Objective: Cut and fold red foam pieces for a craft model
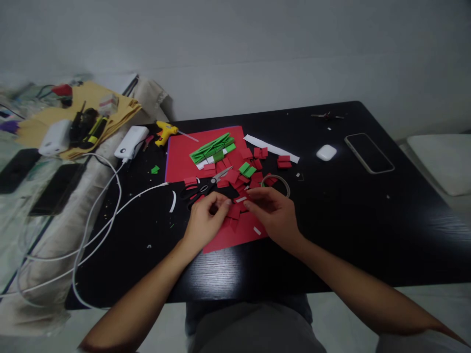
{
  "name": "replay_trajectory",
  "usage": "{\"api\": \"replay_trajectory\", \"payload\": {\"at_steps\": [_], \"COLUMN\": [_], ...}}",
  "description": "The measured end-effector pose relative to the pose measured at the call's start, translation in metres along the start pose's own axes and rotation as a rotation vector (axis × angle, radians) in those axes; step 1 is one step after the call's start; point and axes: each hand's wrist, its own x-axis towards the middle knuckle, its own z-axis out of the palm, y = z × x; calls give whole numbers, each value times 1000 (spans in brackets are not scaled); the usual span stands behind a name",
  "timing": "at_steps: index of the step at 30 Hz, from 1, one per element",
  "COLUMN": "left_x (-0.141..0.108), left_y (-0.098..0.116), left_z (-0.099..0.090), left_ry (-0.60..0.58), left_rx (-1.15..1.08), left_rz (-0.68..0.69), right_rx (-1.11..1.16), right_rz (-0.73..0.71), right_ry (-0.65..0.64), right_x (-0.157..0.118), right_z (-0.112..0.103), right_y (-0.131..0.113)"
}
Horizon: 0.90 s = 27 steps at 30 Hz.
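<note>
Facing each other over a pile of folded red paper pieces (234,212), the 2 bare hands work close together. The left hand (204,218) curls its thumb toward the forefinger; the right hand (276,212) holds these 2 digits slightly parted. Whether either pinches paper cannot be told. The pieces lie between and just beyond the fingertips, with 1 white strip (241,199) in the gap. Scissors (213,181) rest beyond the left fingers, a ring (275,176) beyond the right. Each piece should prove light, fairly crisp and easily crushed; a gentle pinch at its folded edge would suit.
</note>
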Motion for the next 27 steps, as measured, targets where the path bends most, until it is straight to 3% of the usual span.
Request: {"api": "replay_trajectory", "payload": {"at_steps": [5,18,27], "left_x": [-1,-6,-3], "left_y": [0,1,10], "left_z": [3,6,3], "left_ry": [-85,-110,-91], "left_rx": [-147,-109,-165], "left_rz": [36,121,69], "right_rx": [81,107,71], "right_rz": [89,171,154], "right_ry": [-60,-115,-119], "right_x": [2,6,6], "right_z": [0,-1,-2], "right_y": [4,6,7]}}
